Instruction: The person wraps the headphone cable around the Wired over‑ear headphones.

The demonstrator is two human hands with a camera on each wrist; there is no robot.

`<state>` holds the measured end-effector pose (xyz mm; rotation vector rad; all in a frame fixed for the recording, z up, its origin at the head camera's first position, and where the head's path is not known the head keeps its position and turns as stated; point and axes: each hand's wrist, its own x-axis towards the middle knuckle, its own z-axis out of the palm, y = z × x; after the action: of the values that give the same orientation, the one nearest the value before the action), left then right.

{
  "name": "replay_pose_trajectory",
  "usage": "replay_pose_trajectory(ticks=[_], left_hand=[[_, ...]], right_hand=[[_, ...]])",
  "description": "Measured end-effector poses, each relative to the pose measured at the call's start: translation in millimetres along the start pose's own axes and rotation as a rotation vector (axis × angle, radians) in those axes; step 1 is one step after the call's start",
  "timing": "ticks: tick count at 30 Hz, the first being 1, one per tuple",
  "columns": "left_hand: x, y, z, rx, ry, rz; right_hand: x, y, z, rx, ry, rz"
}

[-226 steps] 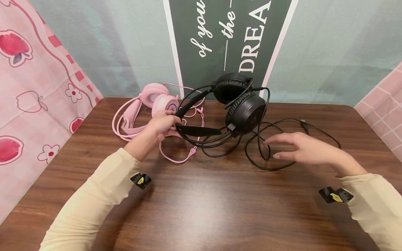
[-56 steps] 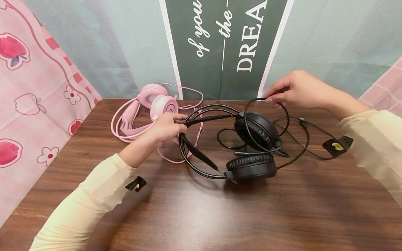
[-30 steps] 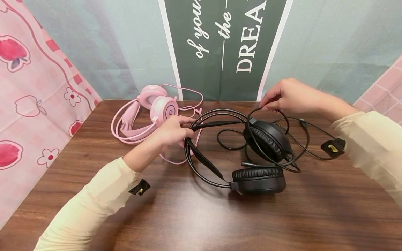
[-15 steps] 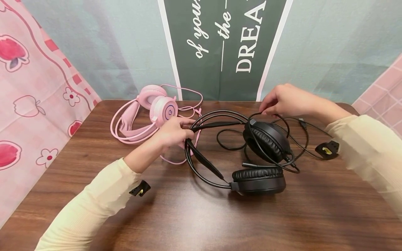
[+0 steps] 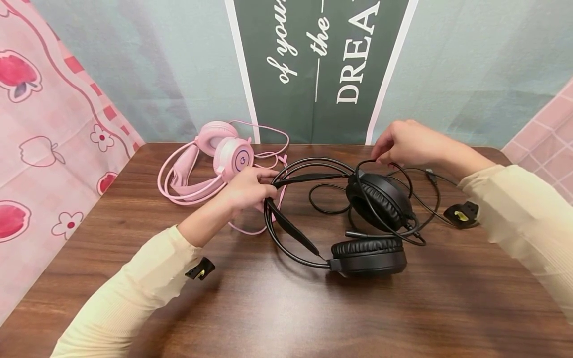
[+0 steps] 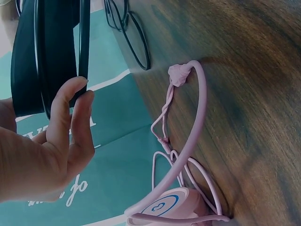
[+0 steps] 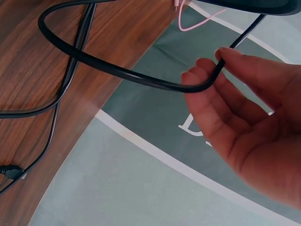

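A black headset (image 5: 369, 258) with padded ear cups and a short microphone boom lies toward the middle of the table, cups to the right. My left hand (image 5: 248, 189) grips the top of its headband (image 6: 28, 61), with thumb and fingers round the band in the left wrist view. Above the far ear cup, my right hand (image 5: 409, 144) pinches a loop of the headset's black cable (image 7: 141, 81) between thumb and fingers. The cable arcs down to the cups, and more of it lies in loose curves behind them. Its USB plug (image 5: 431, 175) rests at the back right.
A pink headset (image 5: 233, 156) lies at the back left, partly behind my left hand, with its pink cable (image 6: 200, 108) curling close to the black headband. The wooden table (image 5: 277, 313) ends at a fabric backdrop (image 5: 447, 74) behind.
Since the first frame, the black headset has been lowered and turned, and my right hand has taken hold of its cable. Over the last second that hand has sunk slightly; the headset barely moves.
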<state>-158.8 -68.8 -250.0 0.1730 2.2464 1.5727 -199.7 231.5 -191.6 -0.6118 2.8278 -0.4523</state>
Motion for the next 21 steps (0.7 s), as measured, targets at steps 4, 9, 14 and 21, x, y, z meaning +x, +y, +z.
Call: replay_pose_trajectory(ticks=[4, 9, 14, 21], left_hand=[[0.1, 1.0, 0.7, 0.023, 0.011, -0.001], [0.1, 2.0, 1.8, 0.014, 0.014, -0.005], [-0.3, 2.0, 2.2, 0.012, 0.026, 0.0], [-1.4, 0.0, 1.4, -0.023, 0.026, 0.006]], right_hand=[[-0.8, -1.6, -0.4, 0.014, 0.004, 0.01], [-0.6, -3.4, -0.4, 0.03, -0.007, 0.009], [0.5, -2.4, 0.7, 0.055, -0.026, 0.022], [1.8, 2.0, 2.1, 0.09, -0.085, -0.015]])
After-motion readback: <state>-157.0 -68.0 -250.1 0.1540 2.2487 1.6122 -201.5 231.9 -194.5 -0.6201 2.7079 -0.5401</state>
